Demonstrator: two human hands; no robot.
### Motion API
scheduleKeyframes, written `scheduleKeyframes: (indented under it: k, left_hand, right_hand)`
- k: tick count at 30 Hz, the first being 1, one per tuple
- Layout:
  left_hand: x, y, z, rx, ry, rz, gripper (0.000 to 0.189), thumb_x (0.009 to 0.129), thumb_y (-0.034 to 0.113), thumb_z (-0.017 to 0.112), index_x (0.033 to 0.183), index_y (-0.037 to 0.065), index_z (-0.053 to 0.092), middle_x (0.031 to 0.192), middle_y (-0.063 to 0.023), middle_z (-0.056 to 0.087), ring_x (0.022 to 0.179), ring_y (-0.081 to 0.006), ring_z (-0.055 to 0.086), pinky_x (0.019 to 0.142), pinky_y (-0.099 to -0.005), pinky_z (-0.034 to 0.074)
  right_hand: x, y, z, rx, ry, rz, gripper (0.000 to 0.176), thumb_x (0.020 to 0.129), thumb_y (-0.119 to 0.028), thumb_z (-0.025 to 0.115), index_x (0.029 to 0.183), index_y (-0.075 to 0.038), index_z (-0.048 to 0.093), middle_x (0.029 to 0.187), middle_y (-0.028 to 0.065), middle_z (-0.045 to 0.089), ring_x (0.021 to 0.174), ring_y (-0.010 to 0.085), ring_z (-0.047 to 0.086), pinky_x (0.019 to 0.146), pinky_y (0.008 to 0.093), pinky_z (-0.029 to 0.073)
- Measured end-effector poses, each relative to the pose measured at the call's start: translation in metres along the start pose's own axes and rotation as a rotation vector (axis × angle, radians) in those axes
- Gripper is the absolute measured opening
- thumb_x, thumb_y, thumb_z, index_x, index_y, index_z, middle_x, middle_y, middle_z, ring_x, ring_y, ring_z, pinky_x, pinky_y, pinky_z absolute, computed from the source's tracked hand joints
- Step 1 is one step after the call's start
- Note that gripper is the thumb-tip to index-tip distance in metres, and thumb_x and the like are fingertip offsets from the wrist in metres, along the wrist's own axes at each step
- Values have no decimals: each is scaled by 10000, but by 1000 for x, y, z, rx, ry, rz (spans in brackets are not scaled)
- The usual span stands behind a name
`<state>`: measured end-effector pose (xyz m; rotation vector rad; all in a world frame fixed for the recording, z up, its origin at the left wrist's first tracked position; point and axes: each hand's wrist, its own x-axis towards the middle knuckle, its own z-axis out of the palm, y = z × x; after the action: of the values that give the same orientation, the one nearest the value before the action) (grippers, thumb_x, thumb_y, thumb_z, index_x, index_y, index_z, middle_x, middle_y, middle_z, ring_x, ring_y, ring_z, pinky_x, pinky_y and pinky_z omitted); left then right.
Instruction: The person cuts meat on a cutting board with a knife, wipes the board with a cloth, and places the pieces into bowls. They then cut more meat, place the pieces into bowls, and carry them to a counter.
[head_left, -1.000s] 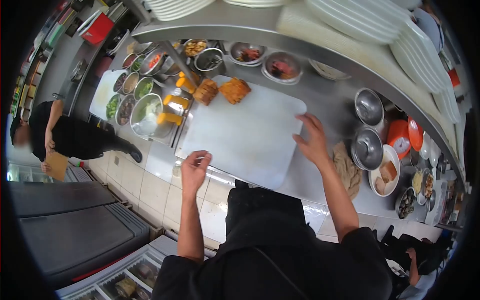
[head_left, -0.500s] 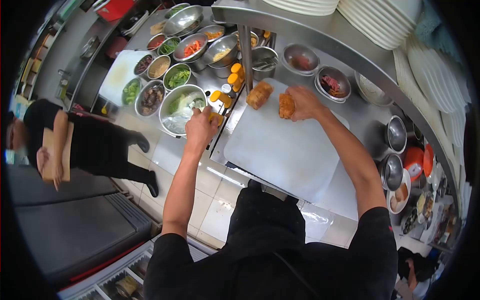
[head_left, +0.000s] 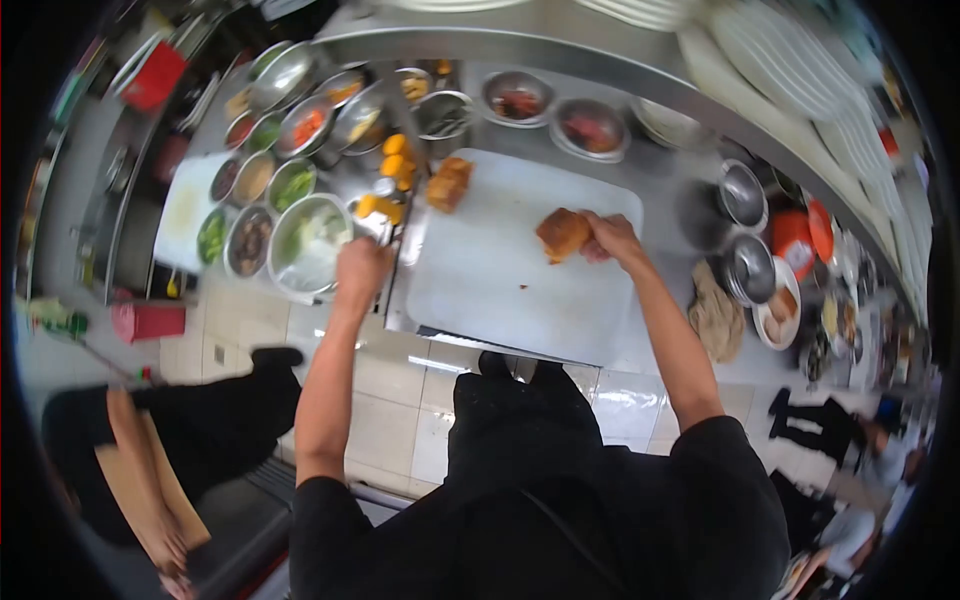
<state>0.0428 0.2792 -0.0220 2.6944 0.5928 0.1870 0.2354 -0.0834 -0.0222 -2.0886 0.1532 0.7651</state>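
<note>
My right hand [head_left: 612, 240] is closed on the right side of a golden-brown block of food [head_left: 563, 235], which is over the right part of the white cutting board [head_left: 480, 290]. A second browned block [head_left: 450, 185] lies at the board's back left corner. My left hand [head_left: 362, 268] is a fist just left of the board, beside the rim of a steel pot [head_left: 312, 284] that holds something green under clear plastic. Whether that fist holds anything is hidden and blurred. A small dark crumb [head_left: 523, 287] lies on the board.
Steel bowls of cut vegetables [head_left: 291, 187] crowd the left counter. Yellow-capped bottles [head_left: 380, 208] stand left of the board. Two bowls of reddish food [head_left: 592, 130] sit behind it. A tan cloth [head_left: 716, 312] lies at right. A person [head_left: 170, 460] holding cardboard is at lower left.
My right hand has brought its block nearer to me, apart from the other block. My left hand has come away from the pot's plastic and closed. The whole view has shifted.
</note>
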Motion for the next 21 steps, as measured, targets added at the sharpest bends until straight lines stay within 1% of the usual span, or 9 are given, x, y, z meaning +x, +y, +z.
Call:
scheduleKeyframes:
  k: [4, 6, 8, 10, 12, 14, 18, 20, 21]
  left_hand:
    - [-27, 28, -79, 21, 156, 63, 200, 792, 154, 694, 917, -2, 709, 791, -232, 665, 717, -392, 652, 678, -438, 511]
    - [-55, 65, -148, 49, 167, 61, 193, 797, 142, 706, 931, 4, 709, 814, -212, 680, 746, -367, 657, 682, -406, 504]
    - [-85, 76, -201, -90, 261, 133, 212, 822, 100, 721, 991, -26, 699, 798, -157, 693, 677, -209, 641, 631, -317, 482]
    - [-118, 98, -251, -135, 242, -109, 221, 874, 95, 705, 1050, -39, 691, 800, -58, 671, 577, -54, 501, 525, -197, 396]
    - [-140, 102, -254, -304, 355, -42, 220, 882, 96, 699, 1073, -13, 696, 773, -33, 652, 529, -19, 450, 486, -170, 357]
    - [-142, 109, -231, -379, 358, -143, 234, 879, 94, 700, 1096, 8, 695, 728, -23, 624, 519, -10, 435, 467, -167, 343]
    - [-140, 88, -134, -506, 206, -173, 214, 884, 114, 701, 1049, -21, 682, 728, -34, 622, 516, -58, 493, 477, -204, 412]
    - [-150, 89, -111, -507, 67, -345, 191, 879, 109, 704, 996, -33, 652, 686, -28, 614, 501, -54, 483, 466, -219, 397]
    - [-158, 71, -101, -557, 5, -401, 228, 873, 89, 698, 1060, -26, 637, 651, -30, 594, 491, -58, 489, 439, -225, 388]
  right_hand:
    - [-5, 13, -1, 59, 150, -51, 498, 880, -472, 607, 840, 13, 711, 652, 83, 667, 539, 165, 616, 535, 282, 514]
    - [-1, 33, 0, 103, 194, -65, 456, 881, -449, 615, 864, -4, 716, 666, 73, 670, 566, 159, 610, 572, 284, 509]
    - [6, 54, 10, 238, 320, -282, 361, 861, -360, 652, 987, -25, 698, 793, 78, 675, 671, 161, 604, 658, 302, 497]
    - [-6, 50, 20, 207, 429, -380, 331, 837, -305, 667, 1015, -26, 676, 850, 84, 659, 710, 180, 599, 673, 320, 495]
    - [-19, 50, 41, 186, 531, -473, 321, 814, -250, 683, 1044, -28, 653, 907, 90, 643, 748, 199, 595, 688, 338, 493]
    - [-31, 56, 65, 94, 559, -620, 311, 752, -171, 700, 1028, -45, 630, 963, 98, 616, 828, 249, 586, 706, 358, 489]
    - [-49, 69, 100, -211, 698, -819, 193, 742, -85, 665, 928, -42, 635, 961, 97, 632, 919, 287, 584, 748, 369, 486]
    - [-38, 90, 113, -280, 488, -1057, 141, 745, -2, 617, 880, -33, 643, 969, 91, 637, 963, 304, 574, 779, 379, 481]
    - [-39, 93, 117, -187, 382, -1020, 139, 740, 38, 604, 855, -27, 647, 974, 100, 635, 955, 314, 572, 782, 408, 481]
